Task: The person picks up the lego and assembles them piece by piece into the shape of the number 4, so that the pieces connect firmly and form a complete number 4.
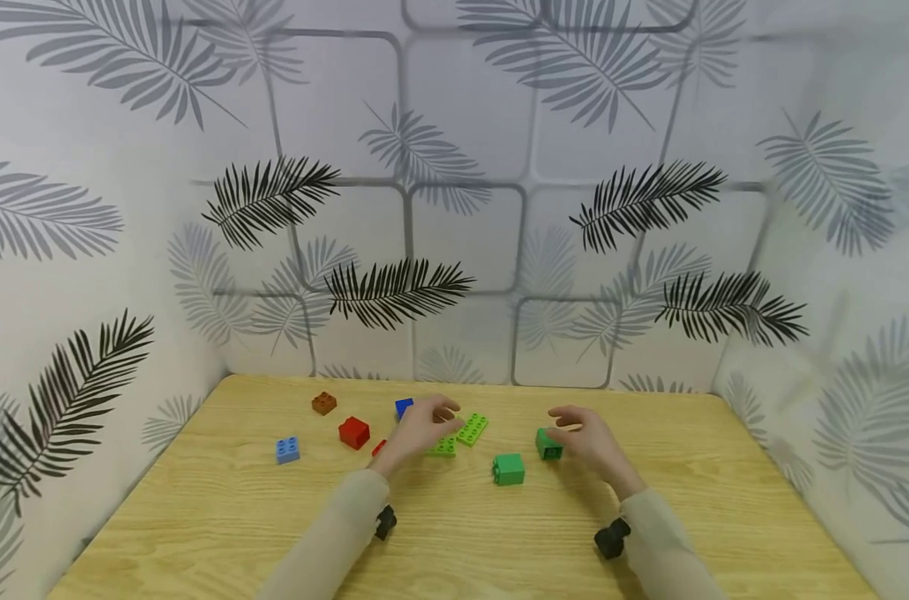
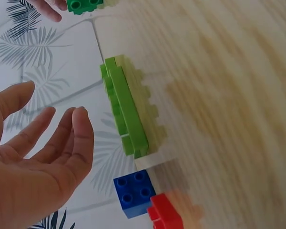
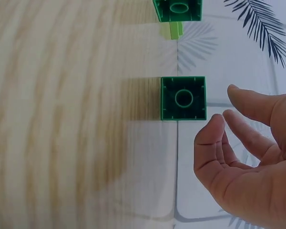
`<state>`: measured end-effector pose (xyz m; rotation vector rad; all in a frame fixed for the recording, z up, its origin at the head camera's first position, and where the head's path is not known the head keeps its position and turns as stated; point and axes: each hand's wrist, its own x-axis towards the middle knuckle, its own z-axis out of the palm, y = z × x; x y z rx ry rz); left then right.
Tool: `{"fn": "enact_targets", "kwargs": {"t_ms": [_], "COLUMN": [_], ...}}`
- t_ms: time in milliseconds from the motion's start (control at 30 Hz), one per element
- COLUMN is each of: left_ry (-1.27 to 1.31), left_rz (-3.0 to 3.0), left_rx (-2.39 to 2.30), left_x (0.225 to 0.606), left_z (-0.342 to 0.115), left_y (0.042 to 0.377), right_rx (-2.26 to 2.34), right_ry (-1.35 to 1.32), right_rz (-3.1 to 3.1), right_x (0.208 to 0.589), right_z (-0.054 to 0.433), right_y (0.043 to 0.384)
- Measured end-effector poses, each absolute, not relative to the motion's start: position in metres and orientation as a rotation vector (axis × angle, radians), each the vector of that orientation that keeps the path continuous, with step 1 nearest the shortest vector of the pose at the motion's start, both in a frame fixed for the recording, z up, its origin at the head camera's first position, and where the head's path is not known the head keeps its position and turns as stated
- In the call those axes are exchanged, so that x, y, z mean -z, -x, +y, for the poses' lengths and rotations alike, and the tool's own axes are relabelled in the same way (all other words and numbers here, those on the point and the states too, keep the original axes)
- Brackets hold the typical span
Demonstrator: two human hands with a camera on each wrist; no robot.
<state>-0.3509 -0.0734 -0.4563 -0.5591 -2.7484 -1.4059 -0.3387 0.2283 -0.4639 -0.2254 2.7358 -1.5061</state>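
Note:
My left hand point(image 1: 424, 427) hovers over the table with its fingers relaxed and holds nothing. Beside it lie two lime green plates, one point(image 1: 472, 429) with its studs up and another point(image 1: 444, 448) partly behind the hand. A dark blue brick point(image 1: 404, 407) and a red piece point(image 1: 379, 448) are also partly hidden by that hand. On the right, my right hand point(image 1: 592, 442), thumb and fingers apart, is next to a green brick point(image 1: 550, 444). In the right wrist view, this brick's hollow underside point(image 3: 183, 98) shows, with a gap before the fingertips. A second green brick point(image 1: 509, 470) lies on its side between the hands.
Farther left on the wooden table point(image 1: 199, 517) are a red brick point(image 1: 354, 432), a light blue brick point(image 1: 287, 450) and a brown brick point(image 1: 324, 403). A leaf-patterned wall point(image 1: 461, 342) borders the table's back. Each wrist carries a small black device point(image 1: 612, 538).

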Motion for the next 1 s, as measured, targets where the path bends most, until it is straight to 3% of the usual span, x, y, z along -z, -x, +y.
{"fn": "enact_targets", "kwargs": {"t_ms": [667, 1000], "left_ry": [0.852, 0.856], "left_rz": [-2.880, -3.082], "left_rx": [1.778, 1.525], "left_x": [0.466, 0.466], "left_z": [-0.051, -0.033], "left_y": [0.351, 0.345], "right_rx": [1.533, 1.524], "right_ry": [0.120, 0.118], "right_rz": [2.423, 2.407], "right_x": [0.474, 0.474], "right_z": [0.238, 0.232], "right_y": [0.347, 0.346]}}
